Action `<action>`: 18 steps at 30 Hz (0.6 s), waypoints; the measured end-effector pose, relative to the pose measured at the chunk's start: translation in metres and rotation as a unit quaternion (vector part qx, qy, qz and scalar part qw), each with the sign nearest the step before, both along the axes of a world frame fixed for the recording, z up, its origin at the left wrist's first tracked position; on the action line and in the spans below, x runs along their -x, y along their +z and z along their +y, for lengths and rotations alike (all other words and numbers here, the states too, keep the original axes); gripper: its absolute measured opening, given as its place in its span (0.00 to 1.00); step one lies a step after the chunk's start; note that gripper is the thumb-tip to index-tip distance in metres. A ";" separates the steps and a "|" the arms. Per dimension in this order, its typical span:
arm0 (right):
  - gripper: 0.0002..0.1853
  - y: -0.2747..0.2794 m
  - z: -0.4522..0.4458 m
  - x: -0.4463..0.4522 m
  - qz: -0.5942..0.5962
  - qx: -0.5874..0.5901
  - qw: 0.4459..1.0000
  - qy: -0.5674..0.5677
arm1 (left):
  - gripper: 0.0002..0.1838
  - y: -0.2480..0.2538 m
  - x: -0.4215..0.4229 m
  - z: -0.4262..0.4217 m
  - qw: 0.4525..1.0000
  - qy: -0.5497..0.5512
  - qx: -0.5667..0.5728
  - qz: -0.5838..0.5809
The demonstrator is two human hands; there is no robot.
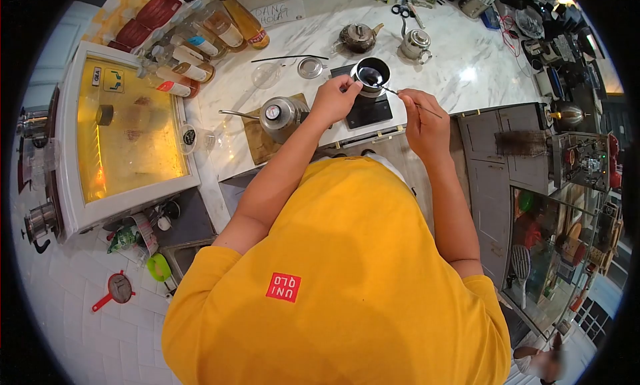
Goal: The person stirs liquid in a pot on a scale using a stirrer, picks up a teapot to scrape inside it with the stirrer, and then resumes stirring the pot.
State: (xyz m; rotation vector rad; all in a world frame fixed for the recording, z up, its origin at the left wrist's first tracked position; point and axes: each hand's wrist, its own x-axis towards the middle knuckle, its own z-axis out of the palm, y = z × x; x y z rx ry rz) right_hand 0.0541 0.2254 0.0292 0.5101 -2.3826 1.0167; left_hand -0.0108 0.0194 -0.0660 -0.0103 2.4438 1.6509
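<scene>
A round metal cup [387,68] with dark liquid inside stands on a flat black slab, likely a kitchen scale [369,113]. My left hand [335,100] pinches the cup's near-left rim between thumb and fingers. In my right hand [427,126] is a long thin-handled spoon [387,89], gripped near the upper part of its handle. The spoon's tip reaches over the right rim into the cup; its end is hard to make out. Left of my left forearm, a steel gooseneck kettle [283,120] with a dial on its lid rests on a wooden board [257,144].
Behind the cup are a dark teapot [358,38] and a silver teapot [416,45]. A small round metal lid [310,68] and a thin black rod [291,57] lie to the left. Several bottles [223,32] line the back left. Scissors [401,10] lie farther back.
</scene>
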 end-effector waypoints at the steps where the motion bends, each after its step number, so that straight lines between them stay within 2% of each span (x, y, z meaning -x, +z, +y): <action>1: 0.02 -0.001 0.000 0.000 -0.002 0.003 1.000 0.000 | 0.16 -0.002 0.001 0.000 1.000 0.000 0.000 0.003; 9: 0.03 -0.002 0.002 0.000 -0.006 0.002 1.000 -0.002 | 0.16 -0.005 0.001 0.001 1.000 0.000 -0.005 0.022; 18: 0.04 0.000 0.002 0.000 -0.025 0.009 1.000 -0.010 | 0.18 0.000 0.002 0.000 1.000 0.003 0.005 -0.023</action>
